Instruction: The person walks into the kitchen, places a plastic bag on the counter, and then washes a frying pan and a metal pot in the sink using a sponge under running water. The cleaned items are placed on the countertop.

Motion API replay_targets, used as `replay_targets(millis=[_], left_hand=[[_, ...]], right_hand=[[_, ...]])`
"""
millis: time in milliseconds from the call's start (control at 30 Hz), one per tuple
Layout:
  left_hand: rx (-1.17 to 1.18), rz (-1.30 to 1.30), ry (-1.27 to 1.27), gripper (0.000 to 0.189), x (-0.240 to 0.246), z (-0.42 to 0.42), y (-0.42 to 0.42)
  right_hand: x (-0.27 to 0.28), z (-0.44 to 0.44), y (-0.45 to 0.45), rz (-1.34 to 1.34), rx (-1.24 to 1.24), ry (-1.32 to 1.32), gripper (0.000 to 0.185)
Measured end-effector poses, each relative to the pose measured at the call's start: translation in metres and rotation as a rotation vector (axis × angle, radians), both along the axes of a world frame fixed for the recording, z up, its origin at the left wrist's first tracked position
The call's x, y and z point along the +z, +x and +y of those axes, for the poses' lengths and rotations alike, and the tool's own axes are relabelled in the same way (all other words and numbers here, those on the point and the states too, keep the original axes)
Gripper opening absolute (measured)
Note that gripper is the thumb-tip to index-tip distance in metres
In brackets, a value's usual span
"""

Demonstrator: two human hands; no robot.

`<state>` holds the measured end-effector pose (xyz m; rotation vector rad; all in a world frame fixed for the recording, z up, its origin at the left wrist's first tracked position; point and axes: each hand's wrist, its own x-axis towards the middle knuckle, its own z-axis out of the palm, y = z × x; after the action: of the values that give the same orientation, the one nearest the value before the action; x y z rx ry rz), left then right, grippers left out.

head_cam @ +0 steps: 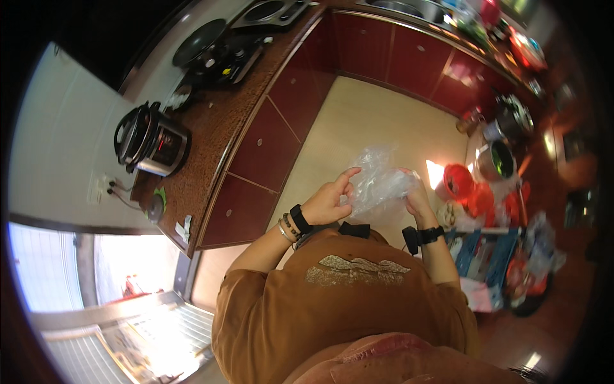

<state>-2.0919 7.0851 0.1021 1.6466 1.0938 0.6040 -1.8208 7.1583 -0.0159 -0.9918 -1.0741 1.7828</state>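
Note:
In the middle of the head view, a crumpled clear plastic bag hangs in front of my body, above the pale floor. My right hand grips the bag at its right side, with the fingers partly covered by the plastic. At the bag's left edge is my left hand, its index finger stretched out and its other fingers loosely bent. Whether the left fingertips touch the plastic is hard to tell. Black bands are on both wrists, with beads and a bangle on the left one.
A brown countertop on the left bears an electric pressure cooker and a wok. At the right stand a red bucket, a metal pot and a blue basket. Red cabinets border the floor.

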Motion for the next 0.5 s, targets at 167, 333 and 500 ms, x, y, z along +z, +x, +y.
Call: replay_targets(millis=[167,333,500], left_hand=[[0.110,0.250,0.224,0.098,-0.033,0.051,0.002],[0.229,0.316,0.467,0.091,-0.069,0.129,0.011],[0.297,-0.180,0.255,0.046,-0.085,0.217,0.005]], right_hand=[[0.040,0.055,-0.044,0.205,0.021,0.064,0.026],[0.066,0.101,-0.097,0.286,0.163,0.005,0.030],[0.085,0.170,-0.112,0.093,0.175,0.061,0.052]])
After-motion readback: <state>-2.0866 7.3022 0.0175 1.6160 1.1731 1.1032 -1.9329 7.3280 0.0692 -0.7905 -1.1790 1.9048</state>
